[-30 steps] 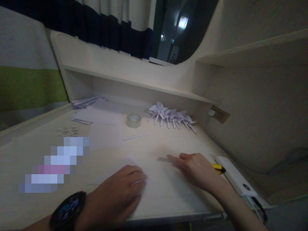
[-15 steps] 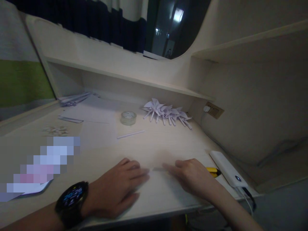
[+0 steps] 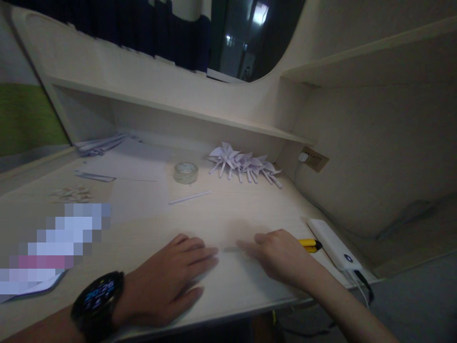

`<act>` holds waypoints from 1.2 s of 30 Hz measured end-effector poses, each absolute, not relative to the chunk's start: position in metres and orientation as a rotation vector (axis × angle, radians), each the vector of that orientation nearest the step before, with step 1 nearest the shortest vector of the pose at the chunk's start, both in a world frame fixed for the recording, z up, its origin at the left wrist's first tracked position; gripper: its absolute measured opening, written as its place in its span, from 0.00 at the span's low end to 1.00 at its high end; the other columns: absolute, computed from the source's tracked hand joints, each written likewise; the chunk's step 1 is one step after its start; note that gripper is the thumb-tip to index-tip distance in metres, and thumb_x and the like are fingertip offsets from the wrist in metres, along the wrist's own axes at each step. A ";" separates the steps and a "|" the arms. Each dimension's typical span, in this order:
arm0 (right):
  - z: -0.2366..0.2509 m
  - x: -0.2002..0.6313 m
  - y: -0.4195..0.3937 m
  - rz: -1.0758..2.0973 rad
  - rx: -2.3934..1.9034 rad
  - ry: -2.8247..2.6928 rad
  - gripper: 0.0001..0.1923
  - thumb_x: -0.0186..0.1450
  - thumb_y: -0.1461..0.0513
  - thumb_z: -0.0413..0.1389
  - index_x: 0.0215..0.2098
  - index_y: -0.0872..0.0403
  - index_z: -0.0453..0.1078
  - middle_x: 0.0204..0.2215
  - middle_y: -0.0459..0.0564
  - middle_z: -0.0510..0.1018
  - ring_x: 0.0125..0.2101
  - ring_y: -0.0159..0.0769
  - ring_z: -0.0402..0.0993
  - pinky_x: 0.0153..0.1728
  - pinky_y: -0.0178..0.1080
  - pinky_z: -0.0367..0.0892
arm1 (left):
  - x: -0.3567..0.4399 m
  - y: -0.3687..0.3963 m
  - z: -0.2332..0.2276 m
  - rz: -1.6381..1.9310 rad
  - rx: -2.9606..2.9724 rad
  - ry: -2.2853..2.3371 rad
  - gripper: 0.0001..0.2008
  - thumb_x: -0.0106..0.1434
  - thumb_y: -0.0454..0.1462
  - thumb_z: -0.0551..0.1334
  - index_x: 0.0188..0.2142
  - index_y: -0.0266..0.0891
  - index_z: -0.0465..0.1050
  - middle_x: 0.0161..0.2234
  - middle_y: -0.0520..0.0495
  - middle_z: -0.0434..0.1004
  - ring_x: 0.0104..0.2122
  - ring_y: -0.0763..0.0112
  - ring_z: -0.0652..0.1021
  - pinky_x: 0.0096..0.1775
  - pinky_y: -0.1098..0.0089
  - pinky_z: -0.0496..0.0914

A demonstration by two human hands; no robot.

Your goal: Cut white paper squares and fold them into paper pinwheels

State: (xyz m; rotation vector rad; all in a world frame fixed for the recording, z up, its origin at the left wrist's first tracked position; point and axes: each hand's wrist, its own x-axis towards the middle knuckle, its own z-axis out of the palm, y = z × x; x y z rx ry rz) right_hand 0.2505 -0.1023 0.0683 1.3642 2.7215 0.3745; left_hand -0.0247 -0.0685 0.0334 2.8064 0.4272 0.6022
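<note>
Low in the frame, the left hand (image 3: 171, 281) and right hand (image 3: 282, 255) are pressing flat, fingers extended, on the paper sheet (image 3: 232, 271); uneven pressure is risking a crooked crease.

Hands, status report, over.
Left hand flat, pressing white paper. Right hand fingertips on same sheet. Yellow cutter beside right hand; nothing between.

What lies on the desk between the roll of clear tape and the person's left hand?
In the head view, a thin white rolled paper stick lies between the clear tape roll and the left hand; otherwise bare pale desk.
</note>
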 end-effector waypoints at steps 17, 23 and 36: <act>0.071 0.249 -0.101 0.387 1.340 2.693 0.19 0.64 0.67 0.49 0.51 0.46 0.67 0.23 0.45 0.74 0.19 0.30 0.64 0.21 0.38 0.43 | -0.024 -0.068 0.032 0.604 2.803 0.416 0.24 0.63 0.39 0.54 0.60 0.45 0.58 0.55 0.45 0.69 0.49 0.57 0.69 0.52 0.56 0.59; 0.071 0.249 -0.102 0.407 1.325 2.684 0.20 0.63 0.67 0.50 0.52 0.45 0.66 0.23 0.45 0.74 0.19 0.30 0.64 0.21 0.39 0.41 | -0.024 -0.068 0.033 0.592 2.803 0.413 0.24 0.63 0.39 0.54 0.59 0.45 0.59 0.54 0.45 0.69 0.49 0.57 0.69 0.52 0.56 0.60; 0.074 0.248 -0.101 0.410 1.312 2.677 0.19 0.64 0.66 0.50 0.52 0.44 0.66 0.23 0.44 0.74 0.20 0.30 0.65 0.21 0.39 0.40 | -0.024 -0.069 0.034 0.580 2.826 0.429 0.25 0.63 0.39 0.55 0.60 0.44 0.58 0.55 0.45 0.69 0.49 0.57 0.69 0.52 0.56 0.59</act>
